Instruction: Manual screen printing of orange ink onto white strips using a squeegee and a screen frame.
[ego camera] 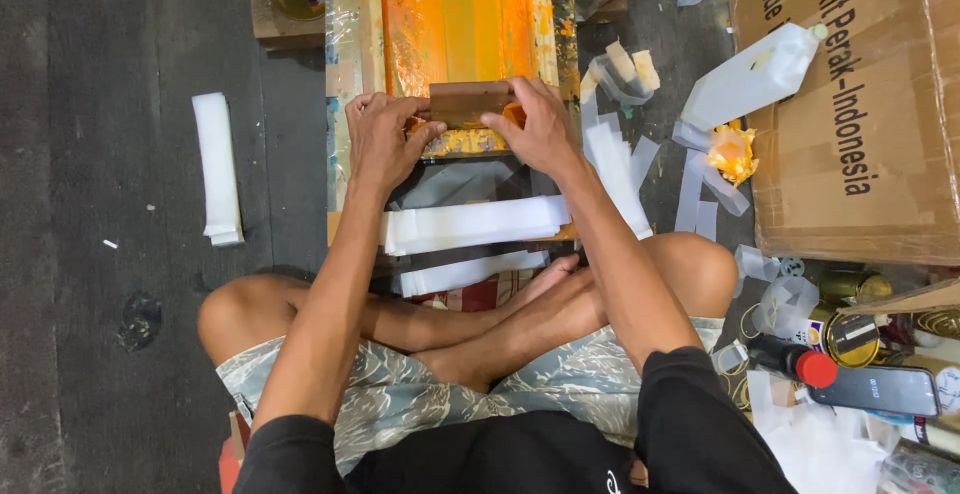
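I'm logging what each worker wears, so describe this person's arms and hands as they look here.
Both arms are bare from the upper arm down, each ending above in a short black sleeve. The left hand and right hand wear no gloves, and no rings, watch or wristbands are visible. The fingers near the orange ink seem smudged with it.

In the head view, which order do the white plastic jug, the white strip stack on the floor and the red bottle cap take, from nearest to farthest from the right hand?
1. White plastic jug: to the right of the right hand, lying on the cardboard box.
2. White strip stack: far left, on the dark floor.
3. Red bottle cap: lower right, among the cans.
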